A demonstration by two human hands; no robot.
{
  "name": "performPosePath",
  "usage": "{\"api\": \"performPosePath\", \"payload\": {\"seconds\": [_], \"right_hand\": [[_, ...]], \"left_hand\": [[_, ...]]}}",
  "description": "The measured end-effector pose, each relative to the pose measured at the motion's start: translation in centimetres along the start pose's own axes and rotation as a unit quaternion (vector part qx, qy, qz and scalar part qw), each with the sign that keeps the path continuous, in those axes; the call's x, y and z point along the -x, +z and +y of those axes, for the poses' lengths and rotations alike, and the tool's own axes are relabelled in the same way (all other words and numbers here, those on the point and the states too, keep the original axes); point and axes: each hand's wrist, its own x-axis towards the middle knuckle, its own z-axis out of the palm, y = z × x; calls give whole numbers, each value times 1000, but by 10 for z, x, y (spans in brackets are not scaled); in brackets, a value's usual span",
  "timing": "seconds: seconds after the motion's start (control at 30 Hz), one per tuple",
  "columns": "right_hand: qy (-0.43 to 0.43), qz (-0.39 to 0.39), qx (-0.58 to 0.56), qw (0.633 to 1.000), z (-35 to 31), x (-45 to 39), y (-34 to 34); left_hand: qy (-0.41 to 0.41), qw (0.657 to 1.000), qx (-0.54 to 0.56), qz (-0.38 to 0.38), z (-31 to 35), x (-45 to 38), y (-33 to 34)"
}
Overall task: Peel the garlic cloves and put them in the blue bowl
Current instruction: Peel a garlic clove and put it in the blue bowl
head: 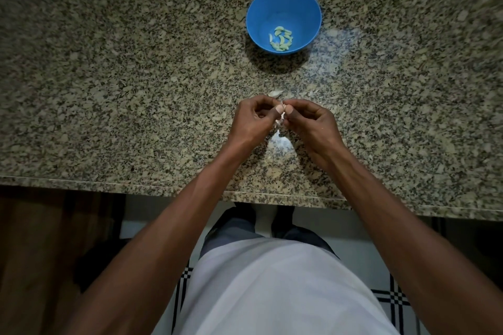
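A blue bowl [284, 19] is set on the granite counter [109, 76], and a small heap of peeled garlic cloves [281, 39] is held in its bottom. Well nearer the counter's front edge, a garlic clove [282, 116] is pinched between the left hand [251, 122] and the right hand [313, 125], thumbs pressed together; most of it is hidden by the fingers. A pale scrap [275, 94] just beyond the hands cannot be identified with certainty.

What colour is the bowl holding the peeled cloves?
Blue. The bowl is a plain solid blue, seen best in the head view.
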Motion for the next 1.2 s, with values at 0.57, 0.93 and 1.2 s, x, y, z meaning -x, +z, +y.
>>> {"api": "performPosePath", "payload": {"seconds": [0.57, 0.93, 1.2], "right_hand": [[-11, 16, -34, 999, 4, 8, 5], [-77, 23, 165, 983, -3, 6, -2], [-121, 6, 245, 962, -6, 8, -1]], "left_hand": [[-22, 997, 75, 15, 2, 13, 13], [-52, 990, 128, 37, -5, 13, 5], [-71, 989, 128, 36, -6, 11, 6]]}}
